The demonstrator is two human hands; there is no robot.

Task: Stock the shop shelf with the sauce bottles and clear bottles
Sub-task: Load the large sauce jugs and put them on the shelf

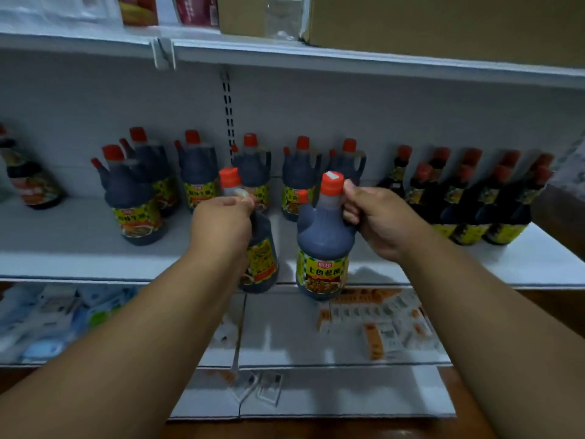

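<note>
White shelf (79, 229), sauce row at 12; left hand (221, 221) and right hand (383, 221), fingers clamped on sauce bottles (323, 236), mid-placing; next set both down upright.

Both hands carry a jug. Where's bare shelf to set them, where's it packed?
Bare shelf runs along the front edge, left of the left hand, ahead of the handled jugs. A smaller gap lies behind the right-hand bottle. Crowded: slim bottles at right.

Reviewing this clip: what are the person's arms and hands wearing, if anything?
Nothing shows: the left hand and right hand are bare, with no gloves, rings or watch seen. Both forearms are uncovered to the frame's edge, no sleeves in view.
</note>
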